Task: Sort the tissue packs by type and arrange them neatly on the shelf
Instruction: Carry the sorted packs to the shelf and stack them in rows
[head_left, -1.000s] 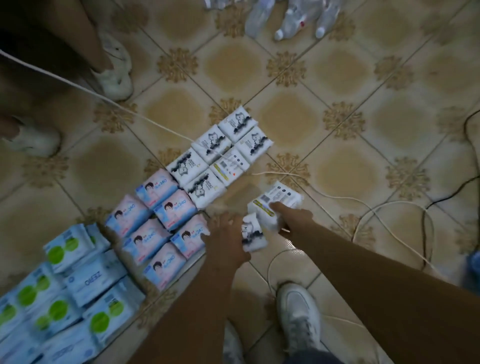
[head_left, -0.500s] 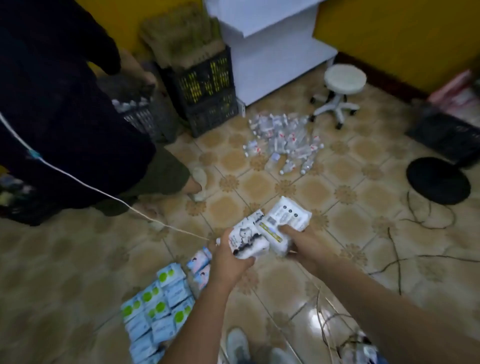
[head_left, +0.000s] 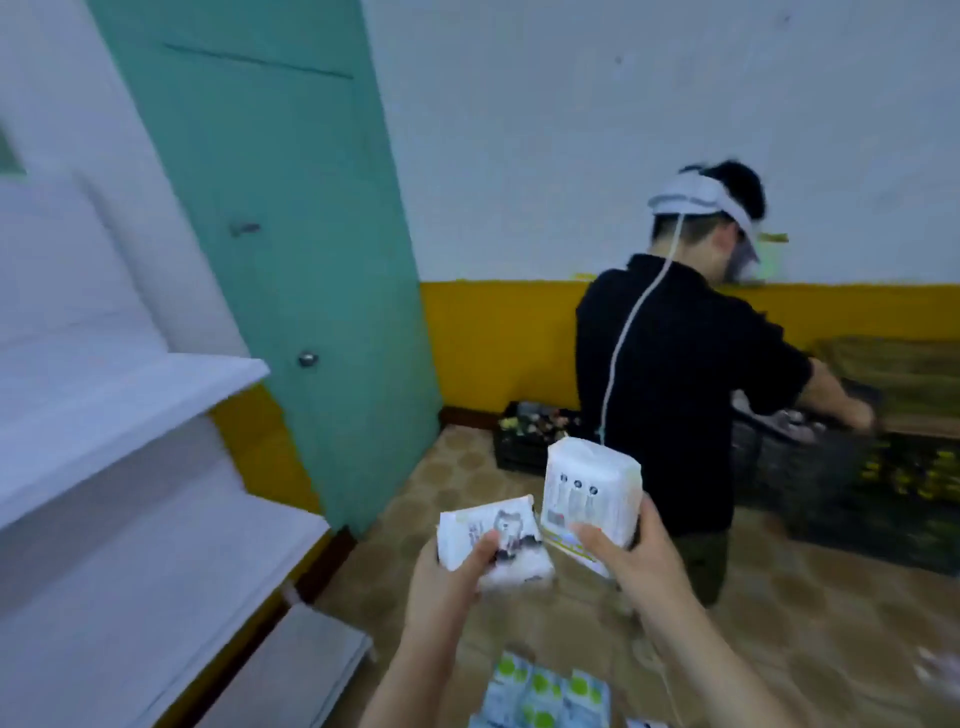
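Note:
My left hand (head_left: 447, 582) grips a white tissue pack with a cartoon cat print (head_left: 506, 535), held at chest height. Just to its right, my right hand (head_left: 631, 556) grips another white tissue pack (head_left: 589, 488) upright, its printed back facing me. The two packs almost touch. A white shelf unit (head_left: 119, 395) with several bare boards stands at the left, its nearest board left of my left hand. On the floor below my arms lie blue-and-white packs with green dots (head_left: 545, 696).
A person in a black shirt (head_left: 675, 384) bends over dark crates (head_left: 810, 467) just behind the packs. A teal door (head_left: 291, 218) stands behind the shelf. Another black crate (head_left: 524, 431) sits by the yellow wall base. The floor is tiled.
My view swung up from the floor to the shelf and door. Both hands lifted their white packs off the floor and carry them raised; the sorted rows on the floor dropped out of sight.

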